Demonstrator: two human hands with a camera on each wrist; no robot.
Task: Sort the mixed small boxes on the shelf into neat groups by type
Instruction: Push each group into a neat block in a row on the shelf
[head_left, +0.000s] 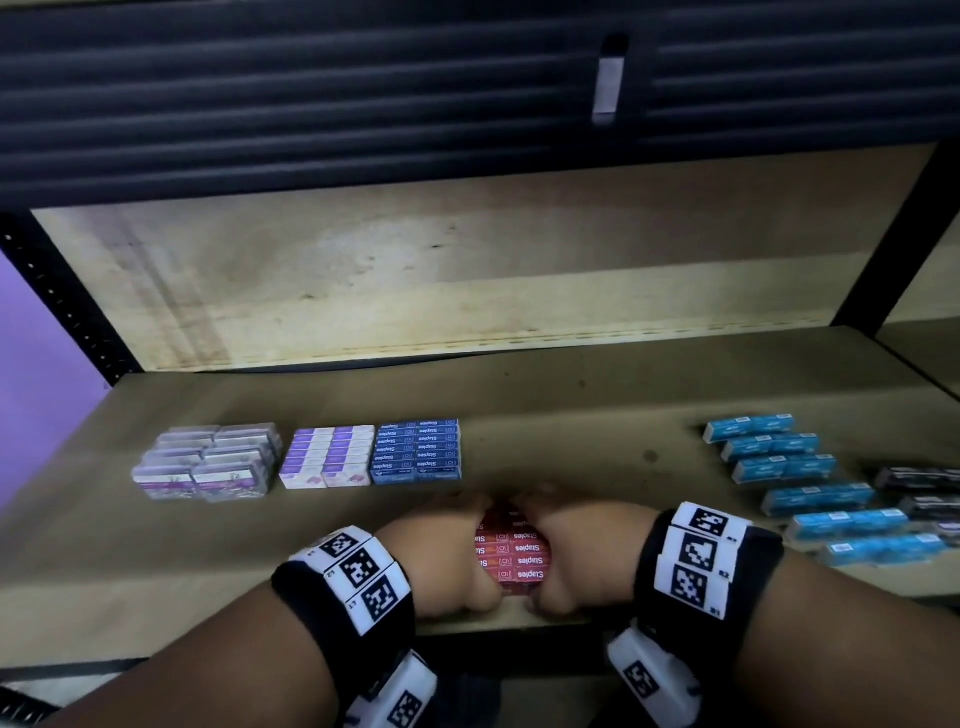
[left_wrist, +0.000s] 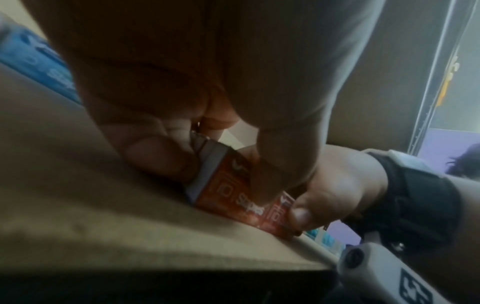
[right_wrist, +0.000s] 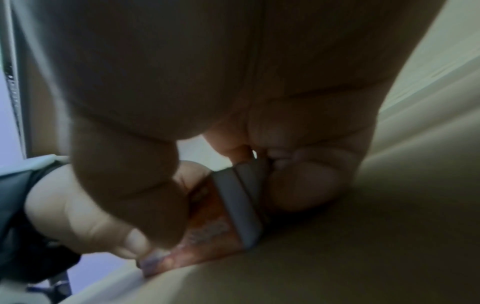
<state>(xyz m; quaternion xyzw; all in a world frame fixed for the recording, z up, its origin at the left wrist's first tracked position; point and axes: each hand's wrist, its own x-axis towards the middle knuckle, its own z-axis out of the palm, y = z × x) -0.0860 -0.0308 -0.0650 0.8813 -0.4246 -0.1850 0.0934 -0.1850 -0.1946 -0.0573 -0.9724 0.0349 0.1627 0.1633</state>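
Shelf (head_left: 571, 431) board carries red staple boxes (head_left: 517, 553) squeezed between left hand (head_left: 441, 551) and right hand (head_left: 587, 551); press evenly so none buckle.

"Staples" reads upside down on the red boxes (head_left: 514, 553) at lower centre of the head view, and on the dark blue boxes (head_left: 417, 451) left of centre (smaller print there is too blurred to read).

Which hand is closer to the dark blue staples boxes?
Left. The left hand is just before the dark blue staples boxes; the right hand is further right, past the red boxes.
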